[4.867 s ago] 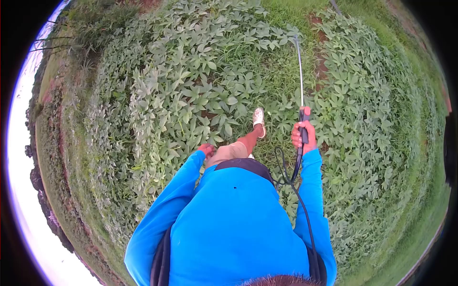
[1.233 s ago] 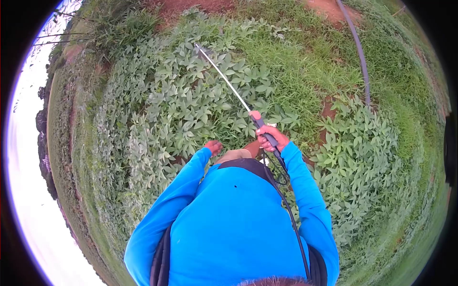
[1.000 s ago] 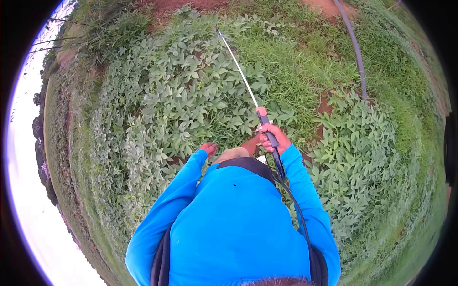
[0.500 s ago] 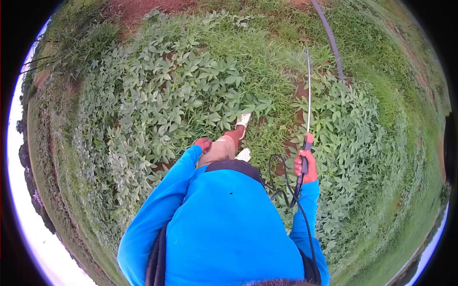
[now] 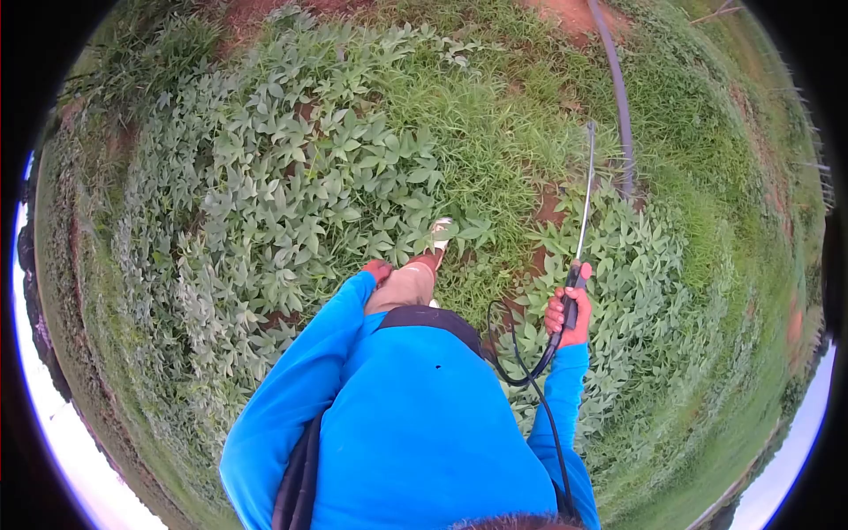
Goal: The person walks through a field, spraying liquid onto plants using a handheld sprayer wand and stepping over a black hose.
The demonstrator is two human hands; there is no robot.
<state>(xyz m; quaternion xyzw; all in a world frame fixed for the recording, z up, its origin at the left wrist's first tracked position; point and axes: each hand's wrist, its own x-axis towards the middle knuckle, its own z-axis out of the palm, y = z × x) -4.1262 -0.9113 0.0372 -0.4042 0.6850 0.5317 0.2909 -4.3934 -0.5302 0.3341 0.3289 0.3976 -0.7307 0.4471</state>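
My right hand (image 5: 568, 316) is wrapped round the dark handle of a spray wand (image 5: 586, 199), whose thin metal tube points forward over the plants at the right. A black hose (image 5: 521, 382) loops from the handle and runs back along my right arm. At my left side, beside the tan shorts (image 5: 402, 290), hangs my left hand (image 5: 378, 270); its fingers are too small and partly hidden to make out. One light shoe (image 5: 441, 231) shows ahead among the leaves.
Leafy green crop plants (image 5: 291, 203) spread on the left, and another leafy patch (image 5: 645, 256) lies on the right. Grass (image 5: 477, 115) grows between them. A thick grey pipe (image 5: 616, 88) crosses the ground at the upper right, near bare reddish soil (image 5: 574, 16).
The wand has swung from pointing forward-left to the right side, with my right hand moving outward. Over the last half second its tip has shifted slightly further right. The hose now loops wider.
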